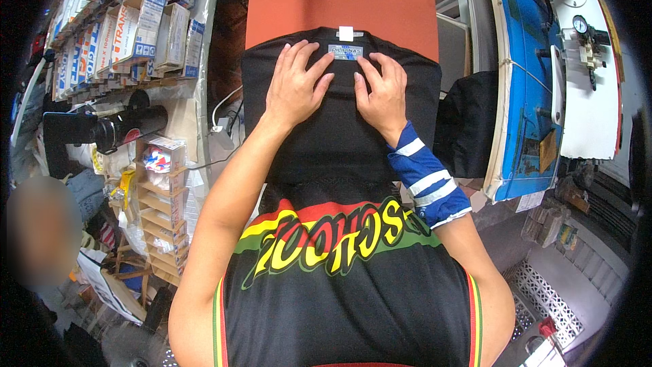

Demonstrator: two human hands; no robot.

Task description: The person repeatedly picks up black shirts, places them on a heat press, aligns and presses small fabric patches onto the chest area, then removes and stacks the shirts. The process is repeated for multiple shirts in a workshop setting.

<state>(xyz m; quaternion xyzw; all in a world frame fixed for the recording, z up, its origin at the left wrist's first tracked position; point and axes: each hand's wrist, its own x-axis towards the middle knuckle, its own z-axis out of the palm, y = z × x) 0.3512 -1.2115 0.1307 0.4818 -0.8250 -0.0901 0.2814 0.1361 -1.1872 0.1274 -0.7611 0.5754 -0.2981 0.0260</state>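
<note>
A black shirt (326,129) lies spread over an orange-red board (339,0), its neckline toward the far end. Inside the neck is a small rectangular blue-and-silver label (346,52), and just beyond it a white tag (346,32) stands out. My left hand (297,83) rests palm down on the cloth left of the label, fingers spread, the index fingertip by the label's left edge. On the other side my right hand (382,90) lies with fingers apart, its index fingertip at the label's right edge. A blue sleeve with pale strips wraps my right forearm.
Stacked cardboard boxes (136,34) fill the left side, above a cardboard rack of small compartments (163,211). At the right stand a blue panel (526,81) with a pale cloth edge and a pressure gauge (580,24). Another person (88,197) is at the far left.
</note>
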